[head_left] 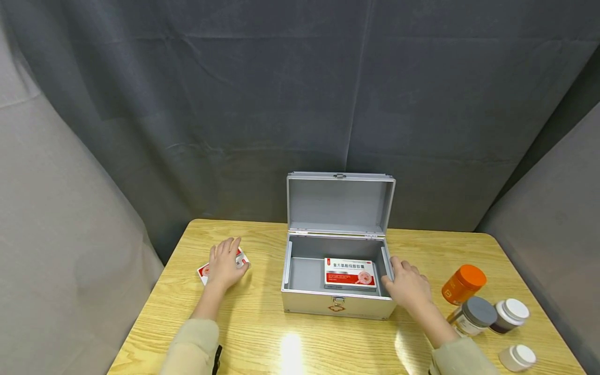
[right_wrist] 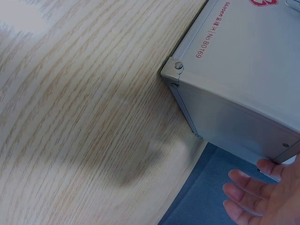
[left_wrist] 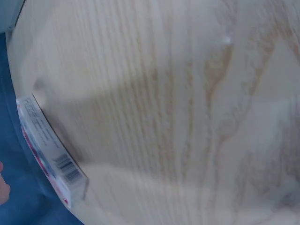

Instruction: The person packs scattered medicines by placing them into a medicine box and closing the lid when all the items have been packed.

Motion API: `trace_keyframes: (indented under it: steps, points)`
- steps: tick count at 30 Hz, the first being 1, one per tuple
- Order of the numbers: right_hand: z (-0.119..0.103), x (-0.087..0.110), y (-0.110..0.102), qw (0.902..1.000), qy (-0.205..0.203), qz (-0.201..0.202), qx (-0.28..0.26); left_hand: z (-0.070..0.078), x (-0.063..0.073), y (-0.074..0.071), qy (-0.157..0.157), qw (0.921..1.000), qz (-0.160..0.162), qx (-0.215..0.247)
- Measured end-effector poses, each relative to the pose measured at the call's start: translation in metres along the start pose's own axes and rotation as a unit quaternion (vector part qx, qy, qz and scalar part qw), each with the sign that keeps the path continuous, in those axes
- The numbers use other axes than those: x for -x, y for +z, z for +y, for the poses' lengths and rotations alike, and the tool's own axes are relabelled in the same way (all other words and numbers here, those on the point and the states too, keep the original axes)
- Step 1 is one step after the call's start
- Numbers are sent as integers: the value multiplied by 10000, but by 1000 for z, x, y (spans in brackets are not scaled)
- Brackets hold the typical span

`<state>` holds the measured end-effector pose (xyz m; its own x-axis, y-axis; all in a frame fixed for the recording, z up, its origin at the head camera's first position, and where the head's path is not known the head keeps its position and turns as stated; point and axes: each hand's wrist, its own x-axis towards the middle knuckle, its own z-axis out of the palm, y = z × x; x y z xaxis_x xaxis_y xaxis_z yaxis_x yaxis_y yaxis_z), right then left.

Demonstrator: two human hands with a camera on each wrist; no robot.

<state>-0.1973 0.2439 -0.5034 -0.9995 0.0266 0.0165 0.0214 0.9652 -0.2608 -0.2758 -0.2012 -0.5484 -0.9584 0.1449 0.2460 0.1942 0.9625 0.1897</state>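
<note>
My left hand (head_left: 226,265) hovers over a white and red medicine box (head_left: 241,259) at the table's left, its fingers spread and partly covering it. In the left wrist view that medicine box (left_wrist: 51,152) lies flat with its barcode side showing, and a bit of a fingertip (left_wrist: 3,190) appears at the left edge. My right hand (head_left: 409,286) is at the right wall of a silver first-aid case (head_left: 339,303). In the right wrist view its fingers (right_wrist: 246,185) extend loosely beside the case's upper edge. Inside the open case lies another medicine box (head_left: 349,272), red and white.
Right of the case stand an orange bottle (head_left: 464,284), a grey-lidded jar (head_left: 473,315), a dark jar with a white lid (head_left: 510,315) and a small white bottle (head_left: 517,358). The case's raised lid (head_left: 337,203) leans back before the grey curtain (head_left: 262,114).
</note>
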Motion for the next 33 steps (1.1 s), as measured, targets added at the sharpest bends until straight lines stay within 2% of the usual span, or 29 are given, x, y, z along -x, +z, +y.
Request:
trace_keyframes:
  steps: [8, 14, 25, 33]
  points:
    - [-1, 1, -1, 10000, 18, -13, -9, -16, 8, 7, -488, 9975, -487, 159]
    - [0, 1, 0, 10000, 11, -31, -14, -21, 11, 10, -773, 9939, -733, 286]
    - [1, 0, 1, 9999, -106, 87, -28, -24, 12, 11, -937, 9886, -1119, 362]
    - [1, 0, 0, 9999, -102, 77, -40, -25, 13, 15, -1000, 9875, -1140, 420]
